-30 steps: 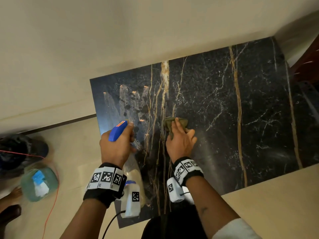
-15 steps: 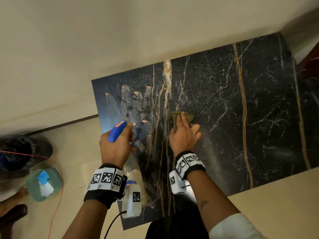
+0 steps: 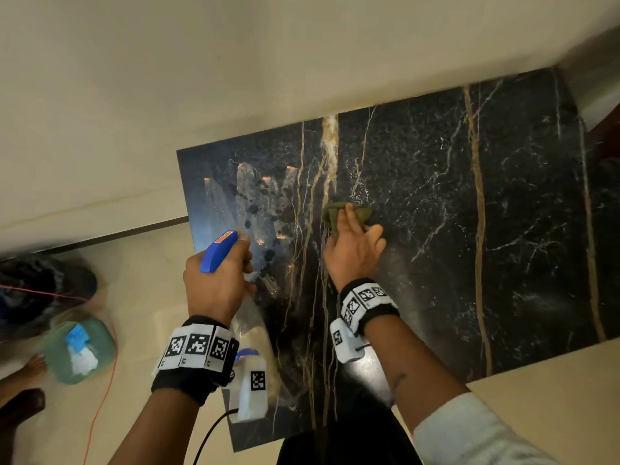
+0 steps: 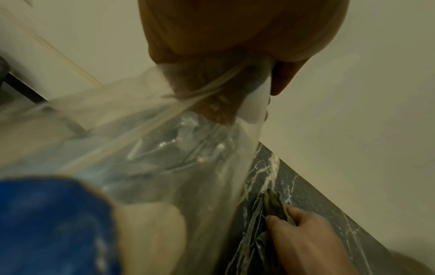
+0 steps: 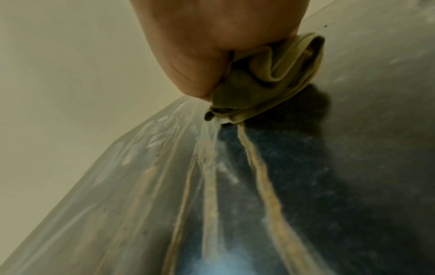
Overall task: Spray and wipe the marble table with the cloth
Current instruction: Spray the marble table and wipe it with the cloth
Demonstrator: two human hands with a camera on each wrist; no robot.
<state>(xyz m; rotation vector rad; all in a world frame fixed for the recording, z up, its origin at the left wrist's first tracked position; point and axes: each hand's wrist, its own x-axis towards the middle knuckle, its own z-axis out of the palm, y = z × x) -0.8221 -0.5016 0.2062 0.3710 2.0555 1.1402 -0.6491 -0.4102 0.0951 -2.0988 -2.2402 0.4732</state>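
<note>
**Operator:** Left hand status?

**Technician:** Fingers are wrapped round the spray bottle. The nozzle points toward 1 o'clock at the wet patch, probably so it can spray again.

**Operator:** Right hand?

**Technician:** It sits at 3 o'clock of the bottle. The fingers clamp the bunched cloth down against the marble table, so wiping pressure reaches the slab. More surface extends toward 3 o'clock.

Over the last second the right hand has pushed the olive cloth a little farther across the table, away from the person and closer to the edge that meets the wall.
</note>
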